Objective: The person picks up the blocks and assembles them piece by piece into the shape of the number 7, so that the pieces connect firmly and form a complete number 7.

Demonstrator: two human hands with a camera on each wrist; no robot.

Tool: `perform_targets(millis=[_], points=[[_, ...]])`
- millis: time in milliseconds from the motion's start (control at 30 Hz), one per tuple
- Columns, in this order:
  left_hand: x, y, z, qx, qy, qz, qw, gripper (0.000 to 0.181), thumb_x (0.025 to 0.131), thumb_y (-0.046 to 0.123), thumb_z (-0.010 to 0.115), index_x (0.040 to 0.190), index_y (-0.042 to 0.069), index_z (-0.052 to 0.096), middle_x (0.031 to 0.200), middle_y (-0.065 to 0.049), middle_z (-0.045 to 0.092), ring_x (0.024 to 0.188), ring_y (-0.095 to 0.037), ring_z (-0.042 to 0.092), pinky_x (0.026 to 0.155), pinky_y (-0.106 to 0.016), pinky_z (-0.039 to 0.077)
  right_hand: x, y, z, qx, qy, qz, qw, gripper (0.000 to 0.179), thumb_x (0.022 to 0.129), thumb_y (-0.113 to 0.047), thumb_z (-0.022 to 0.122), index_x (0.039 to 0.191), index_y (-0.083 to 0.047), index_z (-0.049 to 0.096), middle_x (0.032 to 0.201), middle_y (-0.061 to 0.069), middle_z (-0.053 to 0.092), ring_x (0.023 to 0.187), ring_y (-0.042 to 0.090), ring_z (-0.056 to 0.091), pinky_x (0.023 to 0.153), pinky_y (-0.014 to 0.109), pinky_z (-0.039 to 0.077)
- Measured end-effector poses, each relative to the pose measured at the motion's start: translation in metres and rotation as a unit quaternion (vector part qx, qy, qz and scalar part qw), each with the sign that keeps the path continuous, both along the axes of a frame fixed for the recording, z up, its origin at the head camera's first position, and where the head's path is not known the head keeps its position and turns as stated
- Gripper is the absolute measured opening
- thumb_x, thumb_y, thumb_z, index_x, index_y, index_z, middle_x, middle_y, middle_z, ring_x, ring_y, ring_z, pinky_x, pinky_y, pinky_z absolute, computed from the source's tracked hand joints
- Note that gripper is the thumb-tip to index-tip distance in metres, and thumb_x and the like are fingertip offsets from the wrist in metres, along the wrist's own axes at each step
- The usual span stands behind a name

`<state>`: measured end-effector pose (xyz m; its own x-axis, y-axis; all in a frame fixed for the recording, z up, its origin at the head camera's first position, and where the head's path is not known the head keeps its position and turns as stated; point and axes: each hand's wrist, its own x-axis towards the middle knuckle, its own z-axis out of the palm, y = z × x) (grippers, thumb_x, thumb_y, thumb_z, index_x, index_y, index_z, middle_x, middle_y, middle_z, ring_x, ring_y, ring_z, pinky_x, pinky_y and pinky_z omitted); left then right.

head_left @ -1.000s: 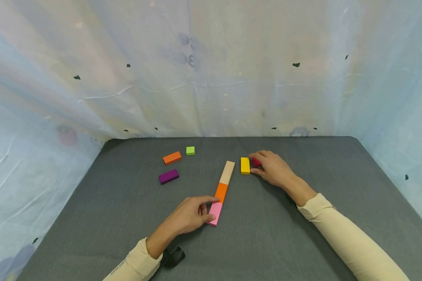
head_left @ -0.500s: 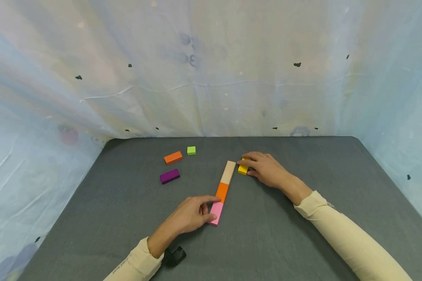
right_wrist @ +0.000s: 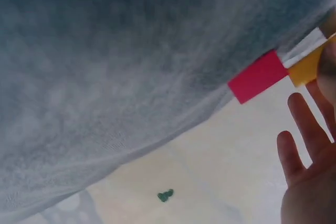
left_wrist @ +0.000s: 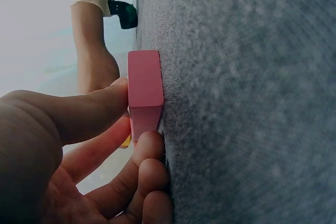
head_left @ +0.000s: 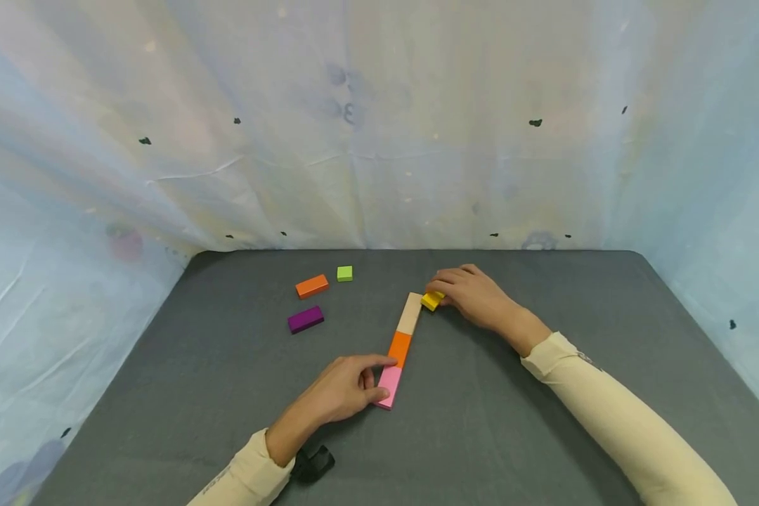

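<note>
Three blocks lie end to end in a slanted row: a pink block (head_left: pixel 389 383), an orange block (head_left: pixel 399 348) and a beige block (head_left: pixel 410 313) farthest away. My left hand (head_left: pixel 341 391) holds the near end of this row. Its thumb presses the top of the pink block (left_wrist: pixel 146 78), the index finger reaches onto the orange one, and the other fingertips curl against the pink side. At the beige block's far end, my right hand (head_left: pixel 474 296) grips a yellow block (head_left: pixel 431 301), angled to the row. A red block (right_wrist: pixel 257 77) adjoins the yellow one in the right wrist view.
On the left part of the grey table (head_left: pixel 228 393) lie a second orange block (head_left: pixel 312 286), a purple block (head_left: pixel 306 320) and a small green block (head_left: pixel 344 273). A pale patterned curtain (head_left: pixel 386 176) hangs along the table's back edge.
My right hand has moved from the red block to the yellow one, drawing it left towards the beige block and turning it. The left hand stays on the row.
</note>
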<state>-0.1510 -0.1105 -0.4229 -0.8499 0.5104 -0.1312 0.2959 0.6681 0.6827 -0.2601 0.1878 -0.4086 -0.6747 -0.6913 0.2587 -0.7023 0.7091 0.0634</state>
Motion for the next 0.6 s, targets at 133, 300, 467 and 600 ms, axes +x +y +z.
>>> perform_targets(millis=[133,300,467,600], points=[[0.000,-0.001,0.000,-0.003,-0.008,0.001,1.0000,0.044,0.088,0.026,0.077,0.131,0.025,0.065,0.071,0.008,0.055,0.058,-0.008,0.048,0.052,-0.024,0.037,-0.009,0.000,0.001,-0.015,-0.015,-0.002,0.9998,0.033,0.092,-0.015,0.070,0.125,-0.019,0.067,0.127,0.002,0.064,0.119,0.024,0.061,0.101,0.047,0.047],[-0.001,-0.002,0.001,-0.002,-0.006,0.000,1.0000,0.044,0.088,0.026,0.077,0.131,0.025,0.066,0.071,0.008,0.055,0.058,-0.007,0.048,0.052,-0.024,0.037,-0.022,0.000,0.003,-0.036,-0.058,-0.003,0.9976,0.034,0.094,-0.009,0.068,0.127,-0.017,0.066,0.129,0.004,0.060,0.116,0.024,0.061,0.096,0.044,0.052],[0.001,-0.003,0.000,0.006,0.005,-0.003,1.0000,0.044,0.088,0.025,0.077,0.130,0.025,0.066,0.070,0.008,0.055,0.057,-0.006,0.047,0.052,-0.023,0.036,-0.030,-0.002,0.002,-0.027,-0.092,-0.021,0.9952,0.033,0.096,-0.010,0.065,0.129,-0.017,0.065,0.133,0.004,0.059,0.115,0.024,0.063,0.096,0.044,0.052],[0.002,-0.002,0.000,0.011,0.011,-0.004,0.9999,0.043,0.087,0.025,0.077,0.129,0.024,0.067,0.070,0.008,0.054,0.056,-0.006,0.046,0.052,-0.023,0.036,-0.035,-0.008,0.003,-0.016,-0.105,-0.026,0.9940,0.034,0.097,-0.009,0.063,0.130,-0.018,0.064,0.135,0.003,0.059,0.118,0.024,0.062,0.099,0.045,0.050]])
